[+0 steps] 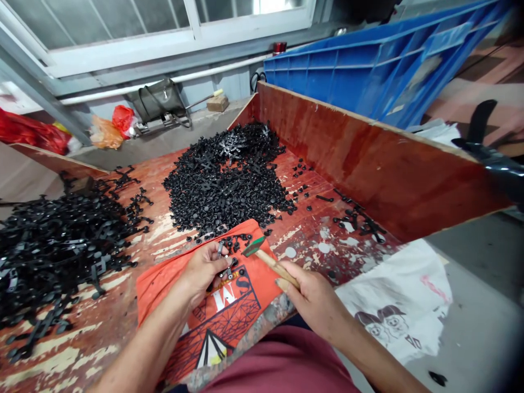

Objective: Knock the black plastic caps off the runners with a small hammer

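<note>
My right hand [305,292] is closed around the wooden handle of a small hammer [278,267] whose narrow green head lies crosswise at its end. My left hand [202,267] pinches a small black part [221,249] between thumb and fingers; its exact kind is too small to tell. More small black pieces [239,242] lie by the left fingertips. Both hands are above an orange printed cloth [245,295] spread at the near edge of the worktable [164,240]. The hammer head is just right of the left hand, apart from it.
A big heap of small black parts [225,188] lies beyond the cloth, with another heap [61,240] to the left. A reddish board [347,153] walls the right side, a blue crate [335,76] behind it. A white printed cloth [401,305] hangs at the right edge.
</note>
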